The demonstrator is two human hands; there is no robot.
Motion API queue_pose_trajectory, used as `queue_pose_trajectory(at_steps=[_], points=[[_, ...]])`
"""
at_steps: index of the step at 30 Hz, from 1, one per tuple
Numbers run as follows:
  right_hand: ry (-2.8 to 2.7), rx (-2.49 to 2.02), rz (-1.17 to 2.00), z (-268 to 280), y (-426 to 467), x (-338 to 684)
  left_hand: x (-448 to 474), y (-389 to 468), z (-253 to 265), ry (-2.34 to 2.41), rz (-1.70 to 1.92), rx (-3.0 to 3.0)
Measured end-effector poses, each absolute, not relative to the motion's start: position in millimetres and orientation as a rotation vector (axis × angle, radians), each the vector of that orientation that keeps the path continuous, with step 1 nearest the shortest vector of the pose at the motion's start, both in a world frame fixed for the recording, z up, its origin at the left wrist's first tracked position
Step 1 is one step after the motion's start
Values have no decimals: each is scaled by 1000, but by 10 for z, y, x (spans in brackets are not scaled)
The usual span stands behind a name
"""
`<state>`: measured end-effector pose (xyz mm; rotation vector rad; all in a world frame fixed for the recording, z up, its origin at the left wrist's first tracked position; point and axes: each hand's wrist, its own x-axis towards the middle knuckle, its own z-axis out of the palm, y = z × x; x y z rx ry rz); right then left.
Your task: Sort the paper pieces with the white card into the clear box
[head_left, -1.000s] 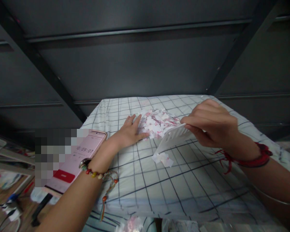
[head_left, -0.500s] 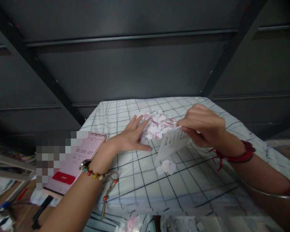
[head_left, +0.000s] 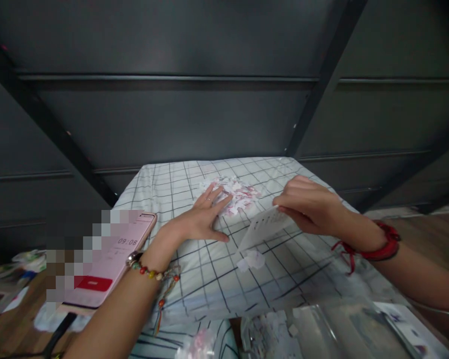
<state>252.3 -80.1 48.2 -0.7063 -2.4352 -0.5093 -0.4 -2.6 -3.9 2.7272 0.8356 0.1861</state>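
A heap of small white and pink paper scraps (head_left: pixel 241 194) lies on the white cloth with dark grid lines. My left hand (head_left: pixel 204 214) is spread, its fingertips at the heap's left edge; it grips nothing. My right hand (head_left: pixel 309 207) pinches the upper edge of a thin white slotted card (head_left: pixel 267 224) between thumb and fingers. The card stands tilted, its lower left corner near the cloth. Just in front of that corner sits a small cluster of paper scraps (head_left: pixel 251 261), apart from the heap.
On the left a phone (head_left: pixel 114 254) showing a timer leans beside my forearm, with a black cable at its bottom. Clear plastic bags or boxes (head_left: pixel 273 331) with paper bits are below the table's front edge. A dark panelled wall (head_left: pixel 179 119) rises behind the table.
My view has shifted a little to the right and up. Both hands keep nearly the same pose, the right one still pinching the card. The small cluster stays near the card's corner.
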Motion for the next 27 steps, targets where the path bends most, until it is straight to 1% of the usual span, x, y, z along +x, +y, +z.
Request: queue_pose_trajectory(at_steps=[3,7,20,27], points=[[-2376,-805,-586,387,-947,2599,37,-61,-44,765,193,2741],[-2431,-766,-659,293,-1120,2646,70,-101,-28,724,149,2753],[-2457,-752,-550,409,-1683,2652,233,-246,-18,490,186,2745],[-2345,-855,-703,394,-1703,2718,242,-241,-37,483,199,2736]])
